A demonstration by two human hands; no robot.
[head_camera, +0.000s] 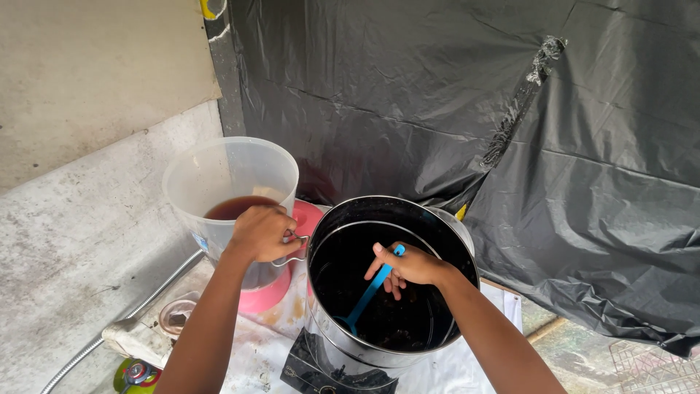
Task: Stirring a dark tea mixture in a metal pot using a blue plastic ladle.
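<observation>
1. Left hand (261, 232) is curled shut over the near rim and handle of a translucent plastic jug (232, 191), at about nine o'clock from the pot; its fingertips are hidden behind the jug's wall and the thin metal handle (293, 249).
2. Right hand (408, 266) reaches over the pot's mouth, thumb and fingers pinched around the top of a blue ladle (368, 293), the other fingers hanging loosely bent.
3. Hard to make out: the ladle's bowl sinks into dark contents at the pot's six o'clock side, so its shape is lost, and what lies in the pot reads only as a black, wet mass.
4. Brown liquid (240, 206) fills the lower part of the jug; the jug's base is hidden behind the left forearm.
5. Under and behind the jug sits a pink round container (271, 292), mostly covered, with only its rim and lower side showing.
6. Steel pot (437, 219) stands in the middle on a black cooker (310, 368), whose front is cut off by the bottom edge.
7. At seven o'clock from the pot, a flexible metal hose (131, 310) runs along the grey wall, beside a small clear lid (177, 315) and a green-and-red object (135, 374) partly cut off.
8. Black plastic sheeting (510, 109) hangs from twelve to three o'clock, hiding whatever is behind it.
9. At four o'clock a wire rack (649, 365) shows only its corner.
</observation>
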